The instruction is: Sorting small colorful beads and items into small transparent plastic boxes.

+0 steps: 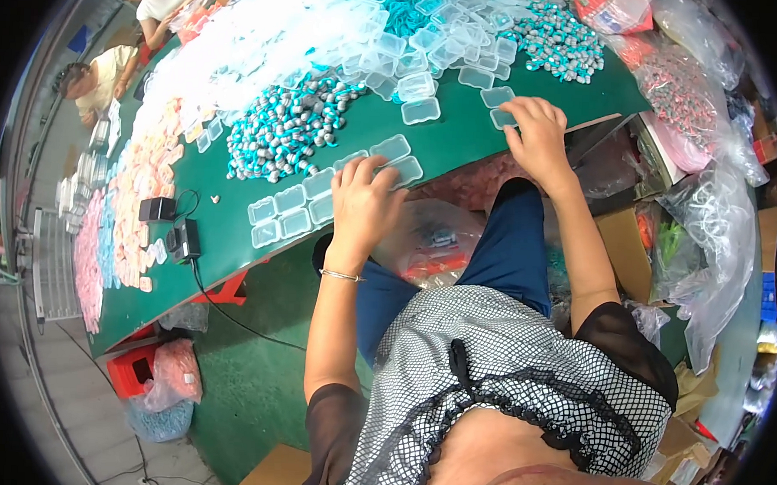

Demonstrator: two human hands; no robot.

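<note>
The left hand [366, 200] lies flat at the near edge of the green table [463, 133], its fingers spread and pressing on the end of a double row of small clear plastic boxes [308, 204]. The grip is released; the fingertips only touch the tops of the boxes nearest the hand, and nothing is clasped. The row runs along the near edge of the table away to the person's left.

The right hand [539, 132] rests farther along the same edge, near the table's right corner, with its fingers curled down on a single clear box [501, 117]. Whether the fingers pinch that box or just press on it cannot be told. Another loose box [497, 96] lies just beside it.

Toward the middle of the table sits a heap of teal and silver small parts [285, 125], with a second heap [558, 42] near the far right corner. A large pile of empty clear boxes [432, 36] lies between them. Pink pieces [144, 188] cover the left end, and a black adapter with its cord [185, 238] lies at the near edge.
</note>
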